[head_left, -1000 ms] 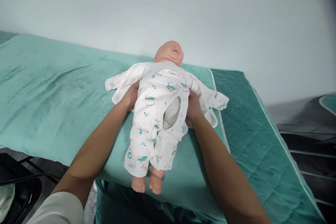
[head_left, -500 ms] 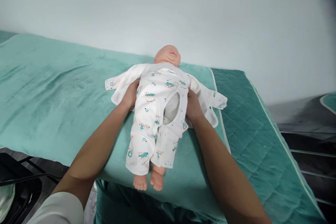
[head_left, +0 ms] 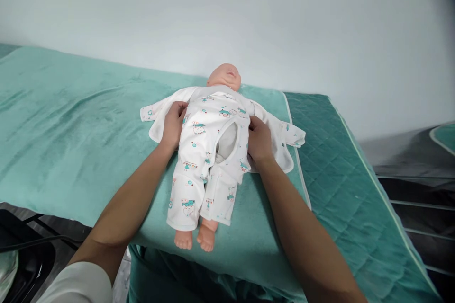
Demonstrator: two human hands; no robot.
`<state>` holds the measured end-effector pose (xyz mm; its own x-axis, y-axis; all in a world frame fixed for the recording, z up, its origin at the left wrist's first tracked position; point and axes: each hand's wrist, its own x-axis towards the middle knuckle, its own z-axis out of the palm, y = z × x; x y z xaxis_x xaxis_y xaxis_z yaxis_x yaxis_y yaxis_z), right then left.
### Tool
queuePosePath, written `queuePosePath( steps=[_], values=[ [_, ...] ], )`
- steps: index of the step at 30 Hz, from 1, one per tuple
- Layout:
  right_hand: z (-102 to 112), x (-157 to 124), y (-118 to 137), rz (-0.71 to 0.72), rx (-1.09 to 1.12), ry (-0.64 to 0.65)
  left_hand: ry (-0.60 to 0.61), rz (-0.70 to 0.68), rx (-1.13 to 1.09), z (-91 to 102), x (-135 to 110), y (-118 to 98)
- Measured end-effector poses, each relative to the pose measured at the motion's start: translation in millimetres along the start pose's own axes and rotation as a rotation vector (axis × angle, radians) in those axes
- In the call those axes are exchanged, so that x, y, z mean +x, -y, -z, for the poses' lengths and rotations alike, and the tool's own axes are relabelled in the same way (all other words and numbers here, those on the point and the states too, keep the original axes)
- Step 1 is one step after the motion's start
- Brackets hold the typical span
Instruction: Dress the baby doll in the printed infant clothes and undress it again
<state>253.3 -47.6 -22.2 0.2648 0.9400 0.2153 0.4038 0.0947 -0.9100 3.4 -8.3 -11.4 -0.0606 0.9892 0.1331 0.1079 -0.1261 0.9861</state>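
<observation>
A baby doll (head_left: 224, 77) lies on its back, its head toward the wall and its bare feet toward me. White printed open-crotch baby pants (head_left: 199, 151) cover its legs and reach high up its torso. A pale diaper-like cloth shows through the opening. Under the doll a white baby jacket (head_left: 284, 151) is spread open, its sleeves out to both sides. My left hand (head_left: 174, 125) is closed on the side of the pants near the waist. On the opposite side my right hand (head_left: 260, 139) grips the pants' edge, its fingertips partly hidden.
A light green blanket (head_left: 71, 151) covers the table, over a darker quilted green cover (head_left: 341, 175) at the right. A pale wall (head_left: 227, 9) rises behind. Metal rack bars (head_left: 423, 206) stand at the right, and a black chair-like object (head_left: 28, 255) at the lower left.
The doll's legs and pants have shifted slightly left and away from me. My left hand has moved a little up along the pants' side; my right hand stays at the opposite side.
</observation>
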Motion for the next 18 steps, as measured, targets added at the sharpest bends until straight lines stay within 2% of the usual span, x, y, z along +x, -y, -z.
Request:
queuePosePath(
  steps=[6, 9, 12, 15, 18],
  values=[
    [2, -2, 5, 0.068, -0.014, -0.191, -0.096, -0.049, 0.013, -4.6, 7, -4],
    [2, -4, 13, 0.155, 0.016, -0.227, -0.112, -0.122, -0.034, -6.6, 8, -11],
    [0, 1, 22, 0.219, 0.044, -0.167, -0.029, -0.201, -0.076, -6.6, 9, -20],
    [-4, 18, 27, 0.287, 0.037, -0.068, 0.073, -0.209, -0.031, -3.4, 14, -26],
    [-7, 38, 31, 0.256, 0.051, 0.056, 0.121, -0.223, 0.009, 0.7, 22, -27]
  ],
)
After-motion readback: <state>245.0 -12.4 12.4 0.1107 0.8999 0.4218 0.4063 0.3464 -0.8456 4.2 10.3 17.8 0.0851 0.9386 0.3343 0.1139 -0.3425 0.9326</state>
